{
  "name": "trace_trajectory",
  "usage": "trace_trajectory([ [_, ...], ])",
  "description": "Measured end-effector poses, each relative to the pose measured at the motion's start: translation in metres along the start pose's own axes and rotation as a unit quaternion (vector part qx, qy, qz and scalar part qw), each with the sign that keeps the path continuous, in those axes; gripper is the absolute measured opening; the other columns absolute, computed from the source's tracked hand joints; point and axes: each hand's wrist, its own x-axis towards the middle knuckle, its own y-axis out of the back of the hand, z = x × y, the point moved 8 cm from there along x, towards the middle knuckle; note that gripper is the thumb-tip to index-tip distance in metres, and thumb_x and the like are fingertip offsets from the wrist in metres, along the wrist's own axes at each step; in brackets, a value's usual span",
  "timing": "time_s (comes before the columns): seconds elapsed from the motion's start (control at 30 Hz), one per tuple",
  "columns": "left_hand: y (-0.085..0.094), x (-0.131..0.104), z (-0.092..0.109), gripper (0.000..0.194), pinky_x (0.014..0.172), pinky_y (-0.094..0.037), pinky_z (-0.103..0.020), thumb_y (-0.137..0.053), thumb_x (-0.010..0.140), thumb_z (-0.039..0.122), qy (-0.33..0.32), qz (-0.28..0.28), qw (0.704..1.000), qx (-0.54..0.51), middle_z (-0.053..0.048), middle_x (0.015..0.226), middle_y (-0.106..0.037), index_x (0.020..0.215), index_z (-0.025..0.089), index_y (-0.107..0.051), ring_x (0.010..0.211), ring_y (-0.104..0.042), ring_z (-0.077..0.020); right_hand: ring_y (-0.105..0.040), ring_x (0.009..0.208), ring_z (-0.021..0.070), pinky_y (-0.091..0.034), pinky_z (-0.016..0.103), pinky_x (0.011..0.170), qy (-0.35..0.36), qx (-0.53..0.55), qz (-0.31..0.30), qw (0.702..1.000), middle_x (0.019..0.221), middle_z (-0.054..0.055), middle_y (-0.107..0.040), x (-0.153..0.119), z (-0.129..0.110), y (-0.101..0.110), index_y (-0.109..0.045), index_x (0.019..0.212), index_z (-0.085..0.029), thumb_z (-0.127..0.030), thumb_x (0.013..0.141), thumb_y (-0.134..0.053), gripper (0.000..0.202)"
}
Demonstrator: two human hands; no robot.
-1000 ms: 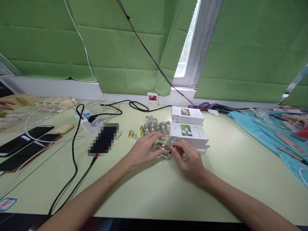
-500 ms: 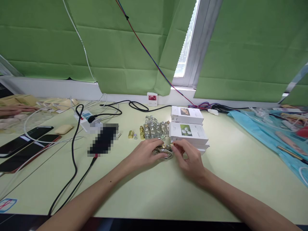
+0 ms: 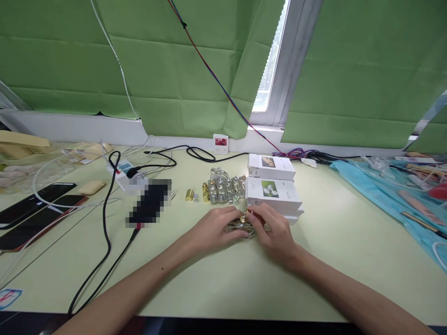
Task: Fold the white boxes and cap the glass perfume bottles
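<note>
My left hand (image 3: 214,229) is wrapped around a clear glass perfume bottle (image 3: 240,225) that has a gold neck, low over the table. Beside that neck, the fingertips of my right hand (image 3: 275,231) pinch a small gold-coloured piece (image 3: 248,211), mostly covered by the fingers. Just behind my hands stand several similar glass bottles (image 3: 223,190) with gold necks. Gold caps (image 3: 189,195) and small clear pieces (image 3: 196,198) lie to their left. White boxes (image 3: 275,197) with flower pictures are stacked behind my right hand.
A blurred-out dark device (image 3: 148,204) on a black cable lies left of my hands. Two phones (image 3: 38,221), a power strip (image 3: 122,174) and loose cables spread over the left side. Blue sheeting (image 3: 377,190) with odds and ends covers the right edge.
The bottle and my left hand have shifted slightly right. My right fingertips have moved left to the bottle's neck. Another person's hand at the far left has left the view.
</note>
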Motion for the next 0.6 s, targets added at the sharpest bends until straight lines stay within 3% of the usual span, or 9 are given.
trace_trajectory([
  [0.6,-0.0023,-0.0009,0.0015,0.016,0.067,-0.049,-0.027,-0.068,0.094,0.035,-0.002,-0.005,1.0,0.001,-0.004,0.098,-0.073,0.104,0.022,-0.068,0.084,-0.068,-0.0187,-0.053,0.061,0.0126,-0.046,0.025,0.052,0.013,0.002,-0.029,0.999,0.079,0.001,-0.056,0.0014,-0.003,-0.0038,-0.069,0.11,-0.02,-0.02,0.103,-0.054,0.017],
])
